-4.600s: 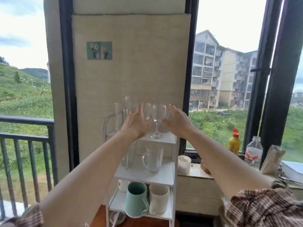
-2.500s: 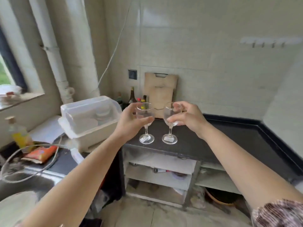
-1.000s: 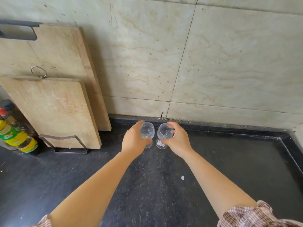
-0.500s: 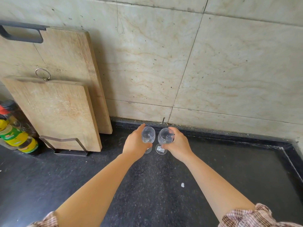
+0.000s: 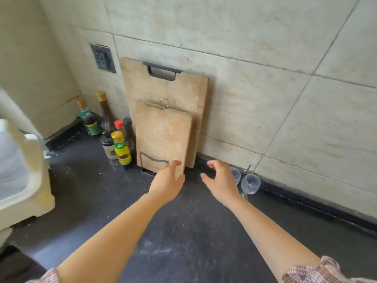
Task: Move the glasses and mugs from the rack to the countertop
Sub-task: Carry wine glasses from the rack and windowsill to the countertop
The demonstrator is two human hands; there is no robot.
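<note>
Two clear stemmed glasses stand upright on the black countertop [image 5: 183, 242] close to the tiled wall. One glass [image 5: 251, 183] shows in full; the other glass [image 5: 236, 175] is partly hidden behind my right hand [image 5: 221, 181]. That hand is open, fingers spread, just left of the glasses and holding nothing. My left hand [image 5: 167, 181] is also open and empty, hovering in front of the cutting boards. The rack is out of view.
Two wooden cutting boards [image 5: 163, 135] lean on the wall in a wire stand. Several sauce bottles [image 5: 120, 148] cluster to their left in the corner. A white plastic dish box [image 5: 22, 176] sits at the left edge. A wall socket [image 5: 103, 58] is above.
Both hands have let go of the glasses, which now stand on the counter by the wall. The hands have pulled back and left, and my view has swung left.
</note>
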